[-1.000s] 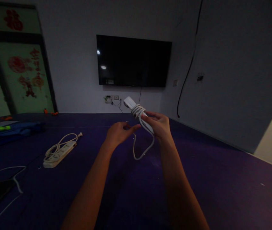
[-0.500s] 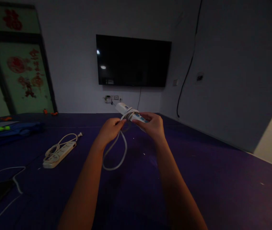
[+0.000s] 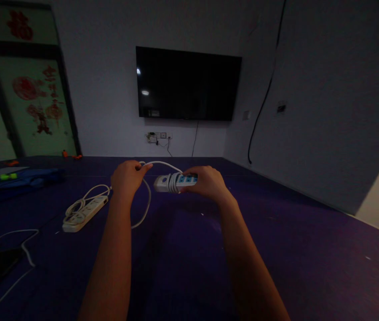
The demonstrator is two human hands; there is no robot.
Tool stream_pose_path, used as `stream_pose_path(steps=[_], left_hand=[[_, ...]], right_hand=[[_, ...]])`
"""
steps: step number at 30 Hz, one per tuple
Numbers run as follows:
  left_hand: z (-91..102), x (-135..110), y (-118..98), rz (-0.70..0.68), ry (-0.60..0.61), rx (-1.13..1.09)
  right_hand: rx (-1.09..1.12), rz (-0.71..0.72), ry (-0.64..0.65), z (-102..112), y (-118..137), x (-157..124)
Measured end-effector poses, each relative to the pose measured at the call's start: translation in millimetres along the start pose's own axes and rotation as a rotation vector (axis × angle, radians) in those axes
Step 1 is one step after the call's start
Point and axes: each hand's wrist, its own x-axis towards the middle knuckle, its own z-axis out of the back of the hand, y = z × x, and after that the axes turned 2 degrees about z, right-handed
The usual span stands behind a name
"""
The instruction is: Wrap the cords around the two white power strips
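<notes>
My right hand [image 3: 205,183] grips a white power strip [image 3: 171,182] with blue sockets, held level above the purple surface. Several turns of its white cord [image 3: 145,196] are wound round the strip's left end. My left hand [image 3: 127,177] is closed on that cord a little to the left, pulling a stretch of it up and away from the strip. A loose loop of cord hangs down between my forearms.
A second white power strip [image 3: 84,214] with a coiled cord lies on the purple surface [image 3: 309,249] at the left. A white cable [image 3: 25,249] and a dark item sit at the lower left. Blue things [image 3: 15,180] lie far left. A wall television [image 3: 187,83] hangs ahead.
The power strip has tipped from pointing upward to lying level and lower. My left hand took hold of the cord and moved left, drawing the cord out from the windings.
</notes>
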Motion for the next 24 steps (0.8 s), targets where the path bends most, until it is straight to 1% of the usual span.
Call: stream_pose_path(steps=[2,4,6,7,9,12,14,16,18,20,22,24], left_hand=[[-1.5,3.3,8.2,0.005,-0.006,0.005],[-3.1,7.1,16.4,0.008,0.016,-0.013],[-5.1,11.1,23.7,0.032,0.067,-0.035],[-6.4,13.0,26.9,0.038,0.098,-0.051],[-9.7,16.3,32.1,0.030,0.154,-0.088],[-16.1,18.2,35.0,-0.006,0.222,-0.159],[-19.9,17.0,32.0,-0.019,0.261,-0.190],[-22.4,14.0,24.6,-0.048,0.287,-0.210],[-23.2,9.7,14.0,-0.091,0.317,-0.210],[-22.0,4.9,2.6,-0.132,0.348,-0.193],[-18.9,0.5,-6.7,-0.159,0.357,-0.174],[-14.0,-2.3,-11.8,-0.184,0.333,-0.178]], right_hand=[[0.112,0.058,0.058,2.4,-2.5,-1.7],[0.289,0.095,0.102,6.7,-4.5,-3.7],[0.470,0.107,0.112,12.4,-5.9,-5.8],[0.543,0.104,0.093,15.4,-6.3,-6.8],[0.645,0.077,0.008,20.8,-6.8,-8.3],[0.753,0.001,-0.165,24.7,-7.1,-8.4],[0.817,-0.069,-0.284,23.9,-7.4,-6.6],[0.868,-0.156,-0.397,20.7,-8.7,-3.6],[0.877,-0.250,-0.488,16.7,-11.7,-0.8],[0.818,-0.321,-0.553,13.2,-17.0,0.9],[0.666,-0.375,-0.590,11.1,-24.2,0.8],[0.455,-0.437,-0.591,10.6,-32.5,-0.7]])
